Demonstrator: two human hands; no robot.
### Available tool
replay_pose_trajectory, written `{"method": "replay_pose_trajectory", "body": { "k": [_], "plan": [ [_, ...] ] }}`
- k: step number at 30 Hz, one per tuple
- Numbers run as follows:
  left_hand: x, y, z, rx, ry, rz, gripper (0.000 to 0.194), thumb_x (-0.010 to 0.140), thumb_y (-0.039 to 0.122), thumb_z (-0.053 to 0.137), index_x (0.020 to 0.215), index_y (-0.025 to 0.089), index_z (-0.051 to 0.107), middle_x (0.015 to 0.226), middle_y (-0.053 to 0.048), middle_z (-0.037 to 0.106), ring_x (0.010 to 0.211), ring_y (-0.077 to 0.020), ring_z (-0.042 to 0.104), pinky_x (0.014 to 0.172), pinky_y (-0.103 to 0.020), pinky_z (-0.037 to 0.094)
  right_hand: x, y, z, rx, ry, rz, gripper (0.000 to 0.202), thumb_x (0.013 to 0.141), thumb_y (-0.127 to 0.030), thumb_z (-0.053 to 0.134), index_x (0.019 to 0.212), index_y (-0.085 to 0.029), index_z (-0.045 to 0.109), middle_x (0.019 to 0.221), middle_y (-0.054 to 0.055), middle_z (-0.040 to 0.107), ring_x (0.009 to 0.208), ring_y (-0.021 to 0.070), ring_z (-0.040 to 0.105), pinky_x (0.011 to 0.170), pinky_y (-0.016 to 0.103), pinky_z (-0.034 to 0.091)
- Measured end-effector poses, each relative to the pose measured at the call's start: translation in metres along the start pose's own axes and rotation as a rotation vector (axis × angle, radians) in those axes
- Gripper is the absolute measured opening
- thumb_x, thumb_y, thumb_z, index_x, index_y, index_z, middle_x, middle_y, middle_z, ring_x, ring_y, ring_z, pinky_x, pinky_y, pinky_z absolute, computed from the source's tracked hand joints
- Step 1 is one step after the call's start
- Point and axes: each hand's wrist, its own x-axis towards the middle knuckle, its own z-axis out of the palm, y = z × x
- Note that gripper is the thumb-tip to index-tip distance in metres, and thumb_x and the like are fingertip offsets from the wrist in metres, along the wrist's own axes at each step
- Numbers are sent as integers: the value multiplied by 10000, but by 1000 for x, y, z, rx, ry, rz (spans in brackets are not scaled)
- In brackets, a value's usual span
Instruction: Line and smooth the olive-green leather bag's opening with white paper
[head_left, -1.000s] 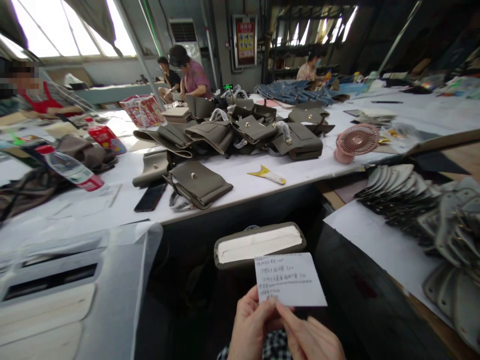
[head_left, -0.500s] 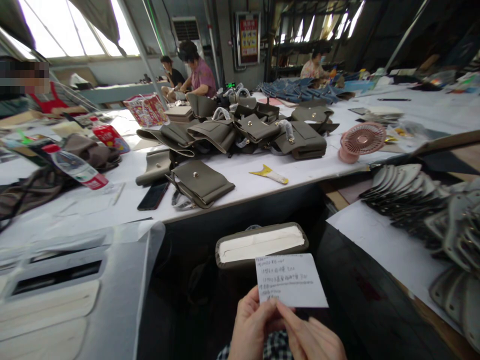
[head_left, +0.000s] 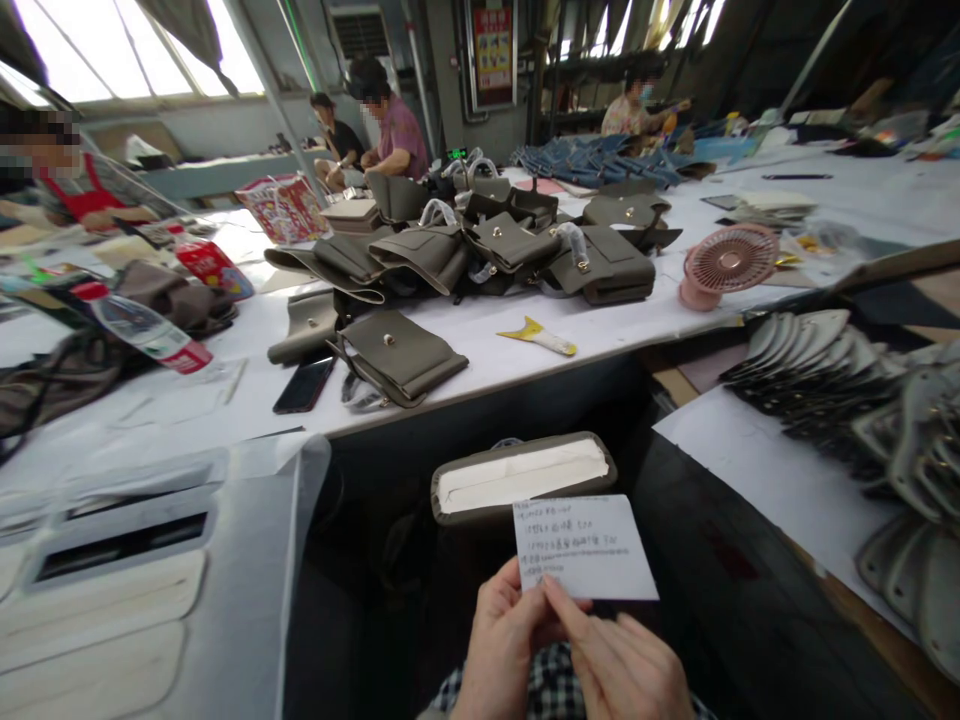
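1. Head view: the bare left hand (head_left: 499, 635), thumb closed against finger, pinches a small white rectangular handwritten paper card (head_left: 592, 550);
2. the bare right hand (head_left: 626, 655), fingers half-curled, touches its lower-left part; I cannot tell whether it grips;
3. the card is just before a white-topped, grey-brown-rimmed oblong piece (head_left: 525, 473).
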Motion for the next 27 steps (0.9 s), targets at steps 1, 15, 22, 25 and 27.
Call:
{"method": "replay_pose_trajectory", "body": {
  "k": [1, 15, 22, 25, 27],
  "plan": [
    [0, 0, 0, 2, 1, 3, 353, 792, 331, 745, 1065, 108, 727, 1049, -164, 738, 884, -285, 711, 811, -368, 567, 1, -1, 0, -4, 8, 3, 490, 981, -78, 419, 1470, -100, 399, 738, 33, 682, 566, 140, 612, 553, 310, 427],
    [0, -2, 0, -23, -34, -25, 409, 789, 367, 767, 1120, 131, 716, 1099, -163, 728, 998, -300, 689, 914, -395, 529, 11, -2, -6, -56, 14, -10, 387, 970, -60, 359, 1318, -45, 527, 680, 36, 669, 524, 143, 607, 533, 302, 433],
    [1, -3, 1, -32, -41, -15, 413, 775, 360, 778, 1114, 130, 722, 1073, -159, 736, 1021, -308, 679, 919, -394, 524, 16, -2, -5, -74, 38, 7, 378, 946, -39, 367, 1279, -20, 544, 746, 66, 705, 522, 148, 612, 507, 307, 431],
    [1, -2, 3, -16, -7, -16, 432, 754, 388, 793, 1083, 116, 729, 1065, -169, 736, 991, -317, 687, 883, -396, 540, 15, -1, -6, -67, 53, 16, 382, 951, -42, 363, 1288, -28, 542, 714, 54, 696, 513, 145, 607, 507, 306, 427],
    [-1, 1, 6, -10, 11, -18, 425, 746, 386, 798, 1061, 108, 732, 1062, -176, 736, 978, -325, 690, 858, -398, 548, 15, -1, -7, -65, 64, 12, 387, 951, -37, 372, 1305, -29, 530, 698, 46, 688, 514, 140, 605, 507, 302, 422]
  ]
}}
